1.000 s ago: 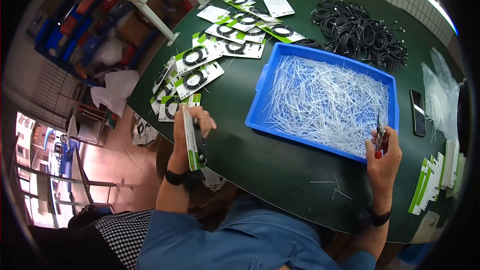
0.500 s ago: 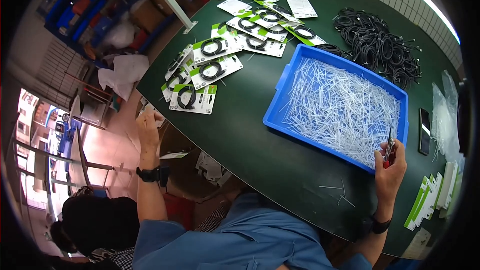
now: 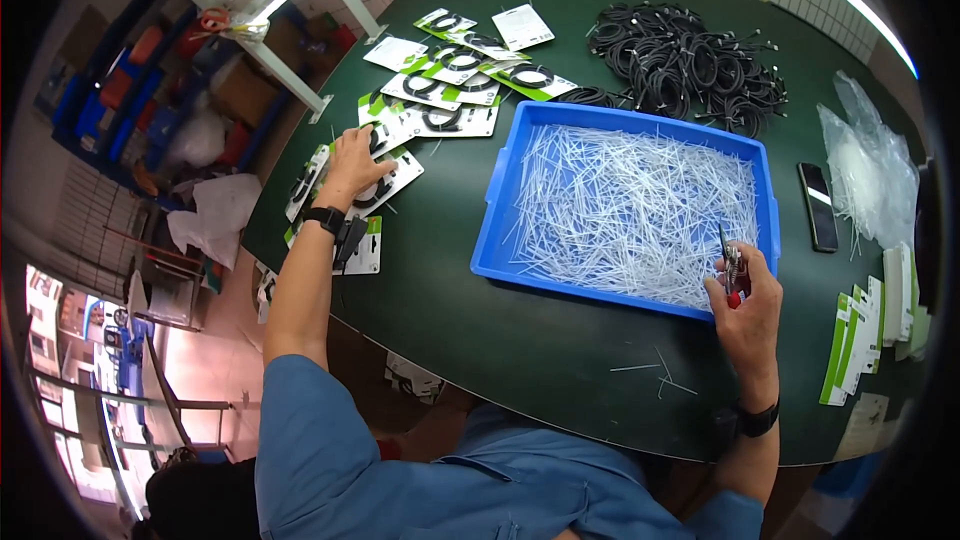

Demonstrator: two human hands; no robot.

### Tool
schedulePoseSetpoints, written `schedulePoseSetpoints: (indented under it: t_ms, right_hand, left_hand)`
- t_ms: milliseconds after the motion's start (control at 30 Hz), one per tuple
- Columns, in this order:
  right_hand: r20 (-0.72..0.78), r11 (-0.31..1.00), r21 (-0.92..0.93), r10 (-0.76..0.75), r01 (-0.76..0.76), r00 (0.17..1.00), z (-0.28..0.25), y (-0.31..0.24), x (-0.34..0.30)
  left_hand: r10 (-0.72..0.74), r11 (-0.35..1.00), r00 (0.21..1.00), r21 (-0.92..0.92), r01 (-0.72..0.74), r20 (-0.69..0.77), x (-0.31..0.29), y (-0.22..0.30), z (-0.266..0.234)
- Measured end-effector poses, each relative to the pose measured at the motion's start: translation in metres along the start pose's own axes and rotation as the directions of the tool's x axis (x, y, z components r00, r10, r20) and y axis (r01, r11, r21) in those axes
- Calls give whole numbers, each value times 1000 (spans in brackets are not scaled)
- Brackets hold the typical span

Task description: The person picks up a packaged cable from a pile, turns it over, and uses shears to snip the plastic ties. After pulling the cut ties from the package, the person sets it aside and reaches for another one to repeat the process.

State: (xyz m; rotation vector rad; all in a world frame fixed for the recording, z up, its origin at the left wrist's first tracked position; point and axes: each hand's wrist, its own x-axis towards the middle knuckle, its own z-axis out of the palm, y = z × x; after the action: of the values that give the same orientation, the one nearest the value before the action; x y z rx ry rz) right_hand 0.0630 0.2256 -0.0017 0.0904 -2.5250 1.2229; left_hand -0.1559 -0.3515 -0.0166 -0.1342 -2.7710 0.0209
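One blue tray point(image 3: 497, 225) stands on the green table, spread across with thin white strips point(image 3: 630, 210), far too many to count. A clear plastic bag point(image 3: 865, 165) lies beyond one phone point(image 3: 818, 208) to the right. At least ten carded cables point(image 3: 532, 76) overlap at the left, with two cards point(image 3: 523, 27) showing plain white faces beside them. Past the tray sits one heap of loose black cables point(image 3: 690, 65). The right hand point(image 3: 752, 310) is curled round one red-handled tool point(image 3: 734, 272), its tip over the tray's near right corner. The left hand point(image 3: 352, 165) reaches over the carded cables, thumb away from the fingers; from here I can't tell whether it pinches one.
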Motion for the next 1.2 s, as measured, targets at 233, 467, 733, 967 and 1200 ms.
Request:
schedulePoseSetpoints:
  t_ms: [233,467,733,967,1200]
  right_hand:
    - [-20,1000,9,-24,24,1000,-5,8,0]
    - [-18,997,27,-77,77,997,-9,4,0]
    - [-4,996,20,-88,88,996,-14,-4,-4]
    - [31,1000,-1,-29,29,999,-22,-9,-5]
    - [154,997,-36,78,-73,985,-24,-36,-8]
  left_hand:
    - [-31,995,993,98,20,117,23,-30,29]
    - [-61,984,975,179,22,215,25,3,16]
    - [-143,952,950,300,56,277,29,26,0]
    - [97,945,988,322,-52,-124,48,31,-35]
    - [-64,687,998,-724,62,25,31,149,-94]
